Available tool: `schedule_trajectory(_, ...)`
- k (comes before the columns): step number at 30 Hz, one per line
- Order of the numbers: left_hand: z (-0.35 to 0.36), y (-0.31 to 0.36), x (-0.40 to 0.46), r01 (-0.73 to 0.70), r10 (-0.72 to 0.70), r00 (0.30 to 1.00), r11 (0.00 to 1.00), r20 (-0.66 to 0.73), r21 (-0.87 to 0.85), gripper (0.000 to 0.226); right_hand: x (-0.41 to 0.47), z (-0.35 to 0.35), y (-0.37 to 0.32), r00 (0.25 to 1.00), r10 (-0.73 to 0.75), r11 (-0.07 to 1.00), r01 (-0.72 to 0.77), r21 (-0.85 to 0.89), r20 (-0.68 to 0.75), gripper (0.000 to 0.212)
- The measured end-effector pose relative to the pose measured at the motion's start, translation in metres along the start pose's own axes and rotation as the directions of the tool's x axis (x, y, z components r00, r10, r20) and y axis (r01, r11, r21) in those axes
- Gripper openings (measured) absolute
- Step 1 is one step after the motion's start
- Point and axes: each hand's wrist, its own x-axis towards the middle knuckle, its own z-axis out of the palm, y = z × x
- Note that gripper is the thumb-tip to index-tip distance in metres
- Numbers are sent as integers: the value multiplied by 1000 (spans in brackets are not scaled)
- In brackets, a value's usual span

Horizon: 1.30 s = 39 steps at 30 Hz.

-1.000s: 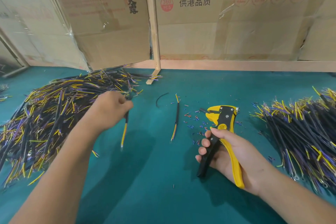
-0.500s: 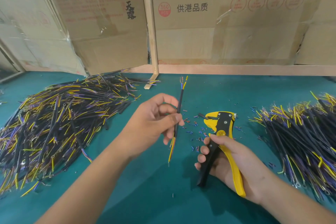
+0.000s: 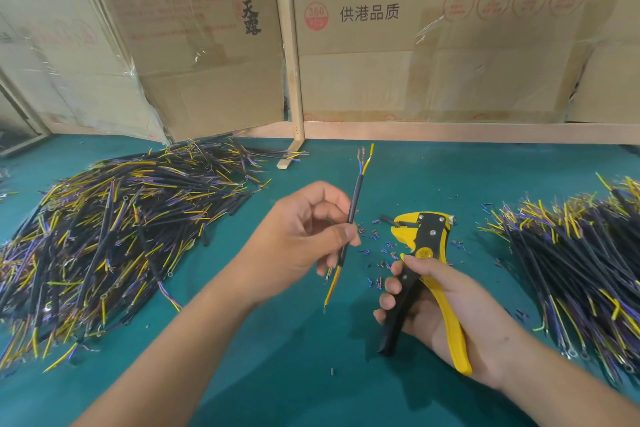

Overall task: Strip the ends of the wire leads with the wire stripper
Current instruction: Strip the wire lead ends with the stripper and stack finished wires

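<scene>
My left hand [image 3: 304, 239] pinches a black-sheathed wire lead [image 3: 354, 198] between thumb and fingers and holds it nearly upright above the green table. Its top end splits into blue, yellow and bare-tipped cores; yellow cores hang below my fingers. My right hand [image 3: 440, 305] grips the yellow and black wire stripper [image 3: 420, 253] by its handles, jaws pointing away from me, a short way right of the lead and not touching it.
A large heap of leads [image 3: 114, 236] covers the table's left side and another heap [image 3: 581, 253] lies at the right. Small bits of cut insulation [image 3: 377, 250] are scattered around the stripper's jaws. Cardboard boxes [image 3: 433, 45] and a wooden post [image 3: 291, 55] close off the back.
My left hand took a lead from the left heap, carried it to the middle and turned it upright. My right hand with the stripper has stayed nearly in place.
</scene>
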Motion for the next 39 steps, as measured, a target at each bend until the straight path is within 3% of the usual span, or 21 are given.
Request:
schedule_trajectory(10, -2, -3, 2, -55, 59, 996, 997, -68, 47, 15, 3, -3, 1, 1000, 10, 1000, -10, 6, -4, 19)
schedule_trajectory(19, 0, -3, 1, -69, 67, 997, 996, -48, -56, 18, -7, 5, -2, 1000, 3, 1000, -3, -11, -7, 20)
schedule_trajectory(30, -3, 0, 5, 35, -114, 969, 941, -217, -337, 30, -7, 6, -2, 1000, 5, 1000, -5, -22, 0, 19)
schedule_trajectory(39, -4, 5, 4, 64, -159, 966, 911, -203, -408, 29, -12, 9, -4, 1000, 6, 999, -6, -38, -8, 19)
